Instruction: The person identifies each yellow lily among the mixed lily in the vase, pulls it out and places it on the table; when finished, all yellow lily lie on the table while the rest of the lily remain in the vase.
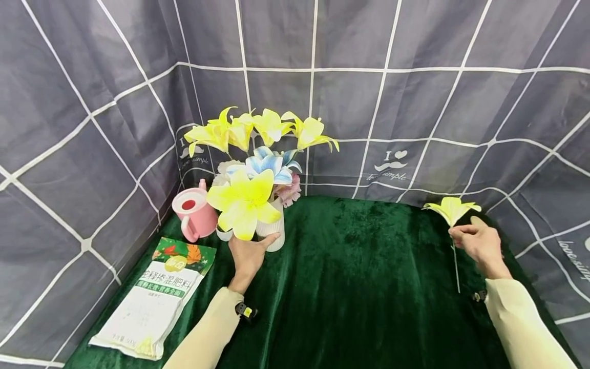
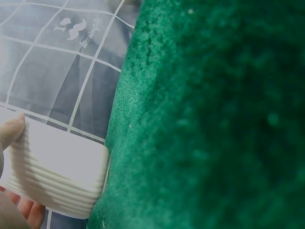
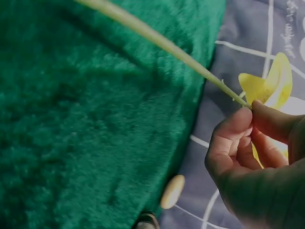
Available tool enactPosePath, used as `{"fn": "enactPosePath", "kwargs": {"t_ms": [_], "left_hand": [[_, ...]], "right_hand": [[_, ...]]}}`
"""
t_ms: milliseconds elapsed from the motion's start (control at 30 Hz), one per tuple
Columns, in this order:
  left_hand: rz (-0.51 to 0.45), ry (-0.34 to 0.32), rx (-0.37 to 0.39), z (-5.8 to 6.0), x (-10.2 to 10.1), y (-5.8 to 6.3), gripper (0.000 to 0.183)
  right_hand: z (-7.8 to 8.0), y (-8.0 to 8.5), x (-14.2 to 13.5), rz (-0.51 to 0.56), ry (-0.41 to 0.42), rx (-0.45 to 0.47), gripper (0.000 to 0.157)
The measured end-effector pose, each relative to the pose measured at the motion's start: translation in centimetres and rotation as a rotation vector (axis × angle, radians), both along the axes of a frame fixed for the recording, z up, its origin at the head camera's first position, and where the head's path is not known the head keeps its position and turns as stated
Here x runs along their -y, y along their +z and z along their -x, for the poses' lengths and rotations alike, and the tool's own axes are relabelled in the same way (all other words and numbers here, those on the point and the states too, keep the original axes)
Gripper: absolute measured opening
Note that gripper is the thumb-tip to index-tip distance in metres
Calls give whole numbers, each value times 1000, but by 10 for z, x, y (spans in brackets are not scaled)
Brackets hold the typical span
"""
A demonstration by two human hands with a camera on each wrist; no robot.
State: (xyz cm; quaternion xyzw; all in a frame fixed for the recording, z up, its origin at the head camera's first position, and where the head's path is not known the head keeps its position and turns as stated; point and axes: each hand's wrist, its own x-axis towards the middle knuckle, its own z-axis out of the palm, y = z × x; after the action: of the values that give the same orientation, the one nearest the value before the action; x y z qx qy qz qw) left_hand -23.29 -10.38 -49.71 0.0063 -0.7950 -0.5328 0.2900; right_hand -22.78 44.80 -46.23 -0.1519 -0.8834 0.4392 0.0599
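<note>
A white ribbed vase (image 1: pixel 276 237) stands on the green cloth, filled with artificial flowers: yellow lilies (image 1: pixel 244 202), a blue lily (image 1: pixel 265 165) and a pink bloom (image 1: pixel 289 190). Around its side my left hand (image 1: pixel 249 256) grips it, thumb on the near face; in the left wrist view the fingers wrap the vase (image 2: pixel 57 167). Far to the right, a single yellow lily (image 1: pixel 452 209) hangs upright, its stem pinched between thumb and fingers of my right hand (image 1: pixel 481 248). The right wrist view shows the pinch on the green stem (image 3: pixel 176 50) just below the petals.
Left of the vase is a pink watering can (image 1: pixel 200 215). A white and green fertilizer bag (image 1: pixel 156 297) lies in front of it. Grey checked curtains (image 1: pixel 350 102) enclose the back and sides. Near my right hand a pale oval thing (image 3: pixel 172 192) shows at the cloth's edge.
</note>
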Motion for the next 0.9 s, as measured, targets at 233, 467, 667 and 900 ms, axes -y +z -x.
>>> {"fn": "enactPosePath", "kwargs": {"t_ms": [233,467,667,900], "left_hand": [[15,8,3,-1,0,0,97],[15,20,10,-1,0,0,95],[-8,15,6,0,1,-3,94],[-11,-4,-11,1,0,-4,93]], "right_hand": [[4,-14,-11,4,99,65,36],[6,-21,-23,62,154,124,35],[6,-23,-25,98,173,149,30],[0,-15,-26,-89,108,175,51]]}}
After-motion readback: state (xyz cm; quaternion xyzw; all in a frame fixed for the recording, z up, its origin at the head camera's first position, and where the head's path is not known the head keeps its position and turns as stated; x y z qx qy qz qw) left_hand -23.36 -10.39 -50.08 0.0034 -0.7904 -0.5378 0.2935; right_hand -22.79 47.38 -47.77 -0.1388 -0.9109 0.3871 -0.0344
